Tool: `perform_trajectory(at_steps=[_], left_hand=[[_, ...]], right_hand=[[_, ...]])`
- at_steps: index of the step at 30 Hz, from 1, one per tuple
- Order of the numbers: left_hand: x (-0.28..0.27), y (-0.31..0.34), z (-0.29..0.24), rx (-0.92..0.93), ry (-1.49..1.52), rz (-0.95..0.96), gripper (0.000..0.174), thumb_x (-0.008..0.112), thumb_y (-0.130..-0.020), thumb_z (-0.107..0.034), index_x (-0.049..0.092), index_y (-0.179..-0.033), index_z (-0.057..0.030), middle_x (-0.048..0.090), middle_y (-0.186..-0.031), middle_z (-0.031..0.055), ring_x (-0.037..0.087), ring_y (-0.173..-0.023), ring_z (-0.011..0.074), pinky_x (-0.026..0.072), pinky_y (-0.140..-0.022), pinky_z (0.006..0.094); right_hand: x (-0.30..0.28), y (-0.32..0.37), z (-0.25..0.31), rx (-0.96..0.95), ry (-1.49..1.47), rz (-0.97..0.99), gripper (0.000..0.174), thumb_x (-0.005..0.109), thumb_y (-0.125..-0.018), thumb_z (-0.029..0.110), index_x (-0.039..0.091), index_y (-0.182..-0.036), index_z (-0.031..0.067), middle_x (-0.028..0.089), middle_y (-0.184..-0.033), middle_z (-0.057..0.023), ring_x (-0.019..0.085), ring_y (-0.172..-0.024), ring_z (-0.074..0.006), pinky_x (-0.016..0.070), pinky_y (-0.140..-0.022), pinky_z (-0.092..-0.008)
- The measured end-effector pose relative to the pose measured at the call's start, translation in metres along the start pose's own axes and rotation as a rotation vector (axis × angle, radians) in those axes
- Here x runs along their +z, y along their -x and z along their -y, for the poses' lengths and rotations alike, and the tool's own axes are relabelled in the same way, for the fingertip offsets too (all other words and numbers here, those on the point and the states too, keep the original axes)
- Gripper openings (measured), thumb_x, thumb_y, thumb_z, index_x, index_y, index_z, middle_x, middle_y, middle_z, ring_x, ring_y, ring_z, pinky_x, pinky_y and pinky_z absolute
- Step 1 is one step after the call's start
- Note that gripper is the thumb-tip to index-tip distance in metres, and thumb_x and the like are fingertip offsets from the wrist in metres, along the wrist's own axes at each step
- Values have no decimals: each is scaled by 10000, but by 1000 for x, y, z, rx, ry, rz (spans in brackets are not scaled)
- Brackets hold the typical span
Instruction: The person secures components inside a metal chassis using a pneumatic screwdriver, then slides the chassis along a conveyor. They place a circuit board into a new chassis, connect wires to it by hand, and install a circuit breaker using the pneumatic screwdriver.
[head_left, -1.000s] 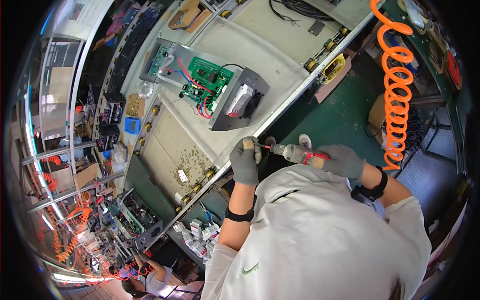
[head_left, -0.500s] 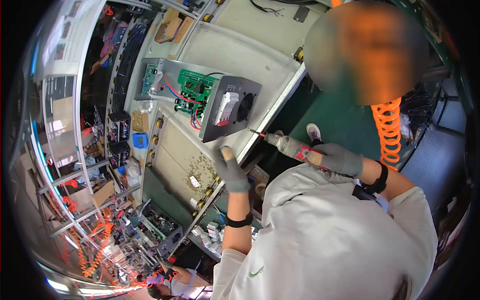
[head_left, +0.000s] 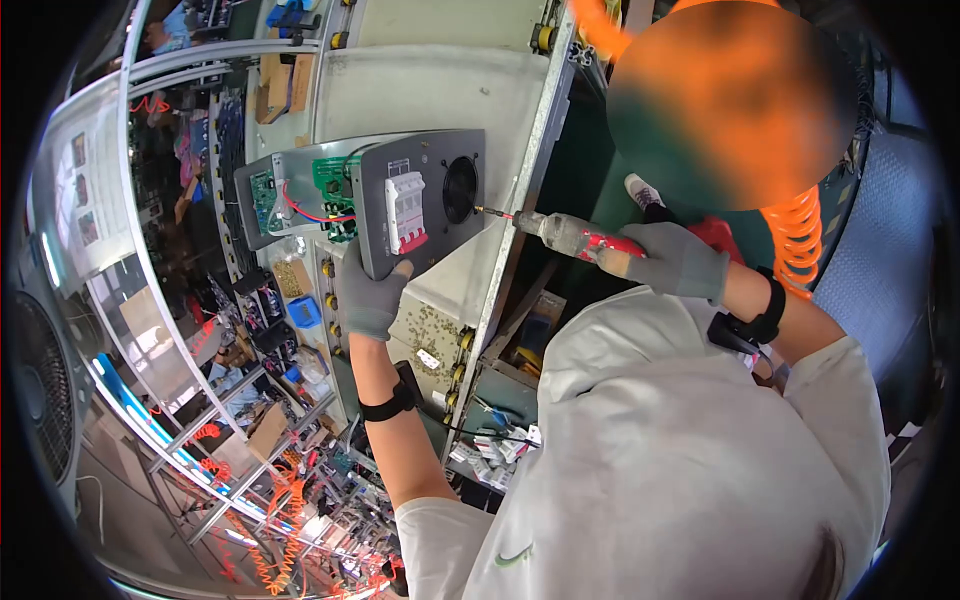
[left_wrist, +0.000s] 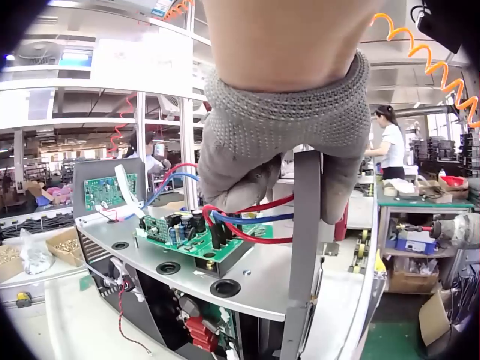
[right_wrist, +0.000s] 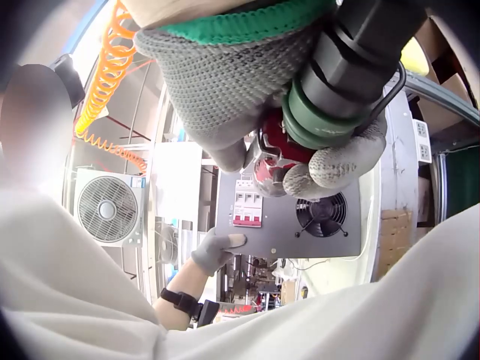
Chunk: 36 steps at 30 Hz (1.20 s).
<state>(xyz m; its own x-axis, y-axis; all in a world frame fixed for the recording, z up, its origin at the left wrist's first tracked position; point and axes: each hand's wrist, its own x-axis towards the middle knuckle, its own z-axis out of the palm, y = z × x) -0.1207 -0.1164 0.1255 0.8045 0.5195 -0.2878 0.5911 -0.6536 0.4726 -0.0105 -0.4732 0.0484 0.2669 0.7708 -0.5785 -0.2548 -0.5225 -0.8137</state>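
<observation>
Green floor (head_left: 592, 165) shows at the right, while white metal framing (left_wrist: 140, 127), a bright strip light (head_left: 126, 398) and a large pale fan (right_wrist: 107, 208) stand at the left.

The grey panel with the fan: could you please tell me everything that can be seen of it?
The grey panel is flat and matte, like painted metal. It stands upright at one end of an open chassis. Its front carries a white-and-red breaker and a round black fan. Red and blue cables run to its back. The person's left grip holds its edge, thumb on the front. The tip of the driver is beside the fan; whether it touches cannot be told.
</observation>
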Motion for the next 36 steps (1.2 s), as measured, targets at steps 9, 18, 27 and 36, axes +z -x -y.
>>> perform_trajectory(at_steps=[9, 18, 27, 36], left_hand=[[1, 0, 6, 44, 108, -29, 443, 723, -644, -75, 571, -1051, 9, 642, -915, 65, 591, -805, 131, 478, -731, 277], [-2, -1, 14, 13, 124, -32, 477, 686, -641, 26, 562, -1102, 27, 631, -951, 54, 591, -798, 121, 483, -703, 252], [0, -5, 9, -15, 167, -52, 497, 658, -648, 31, 557, -1134, 53, 627, -965, 63, 595, -818, 142, 483, -726, 252], [-1, -5, 13, -41, 180, -72, 473, 682, -666, -2, 576, -1127, 14, 606, -943, 29, 565, -796, 114, 455, -707, 245]], right_hand=[[25, -28, -10, -34, 139, -56, 708, 465, -806, 691, 604, -891, 2, 621, -815, -209, 612, -812, -351, 452, -746, -397], [60, -65, -24, -285, -22, -293, 673, 477, -798, 642, 643, -954, 9, 641, -838, -181, 635, -825, -316, 470, -744, -401], [53, -65, -3, -112, -10, -52, 674, 471, -790, 645, 667, -922, 14, 647, -829, -163, 642, -812, -296, 482, -720, -391], [80, -93, -14, -257, -45, -154, 486, 570, -850, 459, 563, -1184, 105, 647, -904, -127, 645, -836, -288, 506, -771, -389]])
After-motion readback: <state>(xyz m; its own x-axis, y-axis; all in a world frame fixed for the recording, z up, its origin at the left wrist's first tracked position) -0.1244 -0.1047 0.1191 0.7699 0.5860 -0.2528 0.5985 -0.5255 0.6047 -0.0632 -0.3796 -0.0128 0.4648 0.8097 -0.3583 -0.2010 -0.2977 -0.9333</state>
